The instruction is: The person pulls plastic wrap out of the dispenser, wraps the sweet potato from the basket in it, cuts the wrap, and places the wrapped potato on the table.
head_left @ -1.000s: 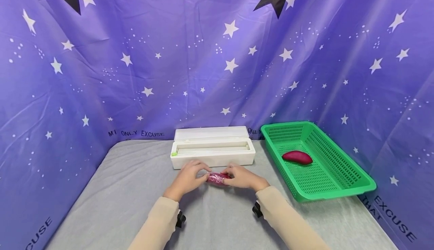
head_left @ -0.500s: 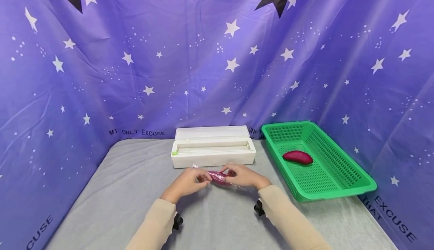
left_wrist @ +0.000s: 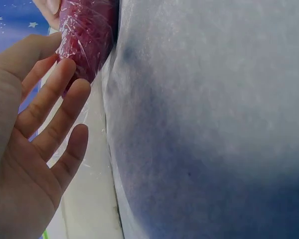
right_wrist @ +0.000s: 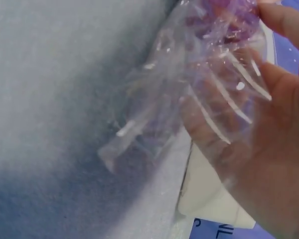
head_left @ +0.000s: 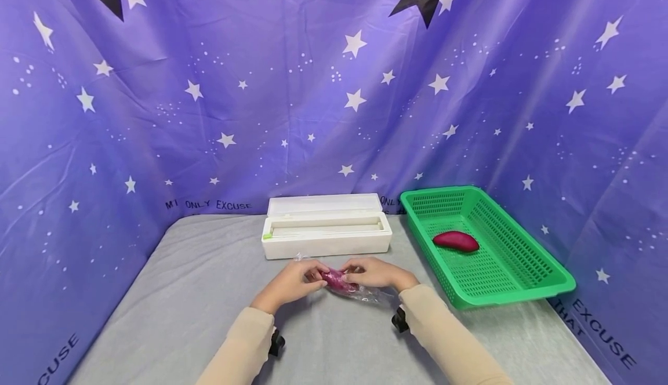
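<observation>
Soft grey cloth [head_left: 198, 292] spreads beneath an elongated purplish-red object [head_left: 336, 280], held between the left hand [head_left: 294, 281] and right hand [head_left: 374, 273], each pinching one end, presumably to control its crinkled clear plastic film [head_left: 371, 295], loose beside the right.

left hand [left_wrist: 27, 159] at frame left, fingertips against film-wrapped red object [left_wrist: 89, 35] upper left, white box [left_wrist: 84, 199] lower left, gray cloth [left_wrist: 214, 99] right

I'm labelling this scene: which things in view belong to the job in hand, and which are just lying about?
In the job:
film-wrapped sweet potato
clear film
white film dispenser, probably

Just lying about, for now:
unwrapped sweet potato
green basket
</observation>
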`<state>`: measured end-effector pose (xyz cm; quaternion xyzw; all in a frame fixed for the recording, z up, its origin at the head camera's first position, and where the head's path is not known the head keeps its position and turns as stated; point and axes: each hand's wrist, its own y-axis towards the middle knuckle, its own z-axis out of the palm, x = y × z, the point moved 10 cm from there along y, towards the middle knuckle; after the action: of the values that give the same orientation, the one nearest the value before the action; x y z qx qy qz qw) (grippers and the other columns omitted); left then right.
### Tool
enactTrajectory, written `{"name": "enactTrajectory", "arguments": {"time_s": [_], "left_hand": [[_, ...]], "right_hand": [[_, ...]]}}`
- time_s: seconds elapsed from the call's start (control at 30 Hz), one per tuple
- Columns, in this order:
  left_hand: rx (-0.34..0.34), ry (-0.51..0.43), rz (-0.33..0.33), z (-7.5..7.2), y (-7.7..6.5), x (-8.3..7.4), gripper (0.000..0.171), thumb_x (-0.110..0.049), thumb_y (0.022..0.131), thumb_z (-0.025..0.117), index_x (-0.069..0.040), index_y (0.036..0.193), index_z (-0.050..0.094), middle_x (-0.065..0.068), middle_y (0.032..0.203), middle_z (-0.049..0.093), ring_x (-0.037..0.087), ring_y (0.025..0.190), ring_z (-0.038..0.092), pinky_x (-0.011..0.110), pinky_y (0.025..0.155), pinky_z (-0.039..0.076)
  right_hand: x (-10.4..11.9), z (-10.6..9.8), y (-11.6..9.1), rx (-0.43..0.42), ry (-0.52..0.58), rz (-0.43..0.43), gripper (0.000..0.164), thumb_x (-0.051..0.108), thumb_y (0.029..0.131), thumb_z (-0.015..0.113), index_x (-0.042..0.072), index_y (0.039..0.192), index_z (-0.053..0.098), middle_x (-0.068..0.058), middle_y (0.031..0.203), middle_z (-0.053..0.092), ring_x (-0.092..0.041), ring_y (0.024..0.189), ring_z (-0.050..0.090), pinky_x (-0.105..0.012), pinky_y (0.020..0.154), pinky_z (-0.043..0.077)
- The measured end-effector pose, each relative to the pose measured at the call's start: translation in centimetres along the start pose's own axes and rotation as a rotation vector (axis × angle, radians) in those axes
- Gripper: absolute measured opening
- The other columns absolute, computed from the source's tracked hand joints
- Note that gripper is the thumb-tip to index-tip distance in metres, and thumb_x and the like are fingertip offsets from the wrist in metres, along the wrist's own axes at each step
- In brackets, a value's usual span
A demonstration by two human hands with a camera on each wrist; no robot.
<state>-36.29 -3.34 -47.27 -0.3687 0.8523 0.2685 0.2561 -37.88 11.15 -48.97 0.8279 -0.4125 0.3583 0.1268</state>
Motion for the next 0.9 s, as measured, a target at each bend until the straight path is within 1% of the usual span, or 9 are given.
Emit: {"name": "enactTrajectory", "arguments": {"time_s": [0.03,0.13,0.23,0.3,0.43,0.6,0.7,0.83,0.9], "left_hand": [[-0.002,0.003,0.002,0.1,0.1,0.1,0.024,-0.019,0.091,0.076,-0.014,0.114,0.071,-0.013,0.087,0.067,0.004,0.081,0.063,0.033,0.078,0.056],[-0.001,0.0,0.002,0.4,0.3,0.3,0.03,-0.02,0.091,0.076,-0.014,0.119,0.069,-0.011,0.09,0.067,0.005,0.083,0.063,0.031,0.08,0.055],[0.006,-0.001,-0.006,0.8,0.5,0.5,0.038,-0.023,0.091,0.076,-0.013,0.126,0.066,-0.008,0.096,0.068,0.008,0.088,0.064,0.031,0.084,0.054],[0.007,-0.002,-0.003,1.0,0.5,0.4,0.041,-0.024,0.091,0.076,-0.013,0.128,0.063,-0.004,0.102,0.068,0.011,0.093,0.065,0.033,0.087,0.054],[-0.004,0.01,0.022,1.1,0.6,-0.2,0.036,-0.023,0.09,0.077,-0.013,0.122,0.064,0.0,0.11,0.066,0.019,0.1,0.065,0.039,0.09,0.054],[-0.017,0.037,0.068,1.2,0.7,-1.1,0.027,-0.021,0.09,0.077,-0.012,0.113,0.067,0.001,0.112,0.065,0.025,0.103,0.064,0.041,0.092,0.052],[-0.02,0.036,0.084,1.3,0.8,-1.5,0.026,-0.021,0.09,0.077,-0.012,0.113,0.067,0.001,0.114,0.065,0.026,0.104,0.065,0.041,0.093,0.052],[0.002,0.036,0.095,1.8,1.1,-1.8,0.031,-0.021,0.089,0.077,-0.013,0.117,0.067,0.002,0.121,0.065,0.026,0.107,0.065,0.04,0.094,0.052],[0.011,0.039,0.1,2.0,1.1,-1.9,0.032,-0.022,0.089,0.077,-0.014,0.119,0.067,0.001,0.122,0.065,0.026,0.107,0.065,0.04,0.094,0.052]], "right_hand": [[0.1,0.0,0.1,-0.004,0.015,-0.019,0.034,0.033,0.099,0.061,0.018,0.129,0.062,-0.003,0.117,0.066,-0.022,0.105,0.062,-0.042,0.089,0.051],[0.5,0.0,0.1,-0.012,0.066,-0.06,0.032,0.024,0.1,0.06,0.018,0.131,0.059,-0.005,0.115,0.065,-0.023,0.104,0.062,-0.041,0.087,0.052],[0.6,-0.1,0.0,-0.019,0.103,-0.076,0.028,0.018,0.102,0.057,0.021,0.13,0.061,-0.005,0.115,0.066,-0.022,0.104,0.063,-0.038,0.086,0.053],[0.6,-0.2,-0.1,-0.026,0.103,-0.08,0.028,0.015,0.103,0.055,0.021,0.129,0.062,-0.005,0.115,0.066,-0.022,0.103,0.063,-0.037,0.085,0.054],[0.1,-0.3,-0.5,-0.031,0.09,-0.07,0.028,0.017,0.103,0.055,0.021,0.13,0.06,-0.005,0.111,0.067,-0.019,0.099,0.064,-0.036,0.083,0.054],[-0.3,-0.2,-1.1,-0.027,0.078,-0.066,0.028,0.023,0.103,0.057,0.02,0.131,0.059,-0.004,0.108,0.07,-0.019,0.097,0.067,-0.04,0.085,0.054],[0.1,-0.4,-1.4,-0.046,0.05,-0.108,0.03,0.024,0.101,0.061,0.017,0.131,0.058,-0.006,0.109,0.07,-0.022,0.1,0.067,-0.041,0.088,0.054],[0.8,-0.4,-1.9,-0.066,0.01,-0.18,0.038,0.021,0.1,0.064,0.012,0.135,0.055,-0.009,0.112,0.069,-0.026,0.103,0.066,-0.04,0.09,0.054],[0.9,-0.3,-2.2,-0.064,0.0,-0.188,0.04,0.02,0.1,0.064,0.012,0.137,0.054,-0.009,0.113,0.07,-0.025,0.103,0.067,-0.039,0.09,0.054]]}}
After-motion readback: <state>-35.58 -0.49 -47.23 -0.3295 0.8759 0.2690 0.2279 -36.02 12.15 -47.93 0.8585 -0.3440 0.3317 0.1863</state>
